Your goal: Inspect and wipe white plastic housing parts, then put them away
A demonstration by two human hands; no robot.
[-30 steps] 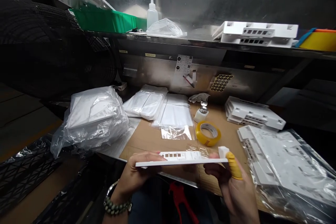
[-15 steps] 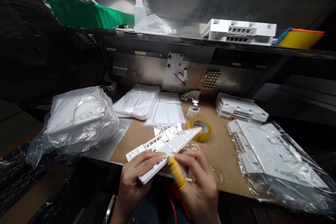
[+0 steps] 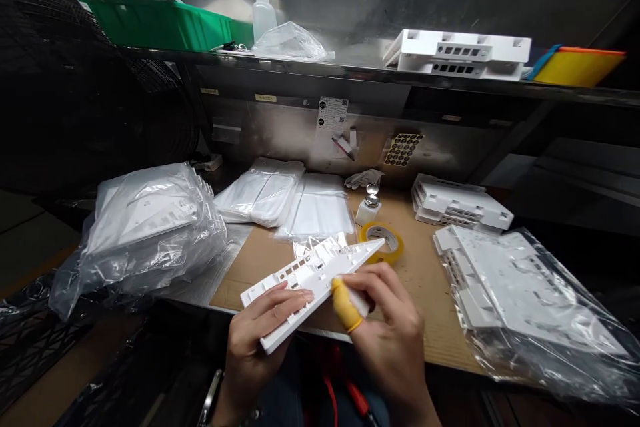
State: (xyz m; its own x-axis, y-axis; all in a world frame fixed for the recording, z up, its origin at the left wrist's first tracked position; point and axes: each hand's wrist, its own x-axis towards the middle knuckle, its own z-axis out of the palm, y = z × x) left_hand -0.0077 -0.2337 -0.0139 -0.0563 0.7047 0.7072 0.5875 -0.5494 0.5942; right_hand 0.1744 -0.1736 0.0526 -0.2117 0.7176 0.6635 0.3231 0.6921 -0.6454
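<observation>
My left hand (image 3: pixel 255 337) grips a flat white plastic panel (image 3: pixel 307 275) by its near left end, holding it tilted with the far corner pointing right and away. My right hand (image 3: pixel 387 330) wears a yellow finger cot on the thumb and pinches a small white pad (image 3: pixel 361 303) against the panel's near edge. Both hands hover over the front edge of the cardboard-covered bench (image 3: pixel 425 293).
A yellow tape roll (image 3: pixel 383 242) and a small pump bottle (image 3: pixel 369 208) sit just beyond the panel. Bagged white panels (image 3: pixel 145 227) lie left, flat plastic bags (image 3: pixel 290 203) behind, more white panels (image 3: pixel 510 287) right. A shelf above holds a green bin (image 3: pixel 165 27) and squeeze bottle (image 3: pixel 263 10).
The panel went from level and edge-on to tilted, its far corner swung right and away. My right hand moved from the panel's right end to its near edge, and the pad slid slightly right.
</observation>
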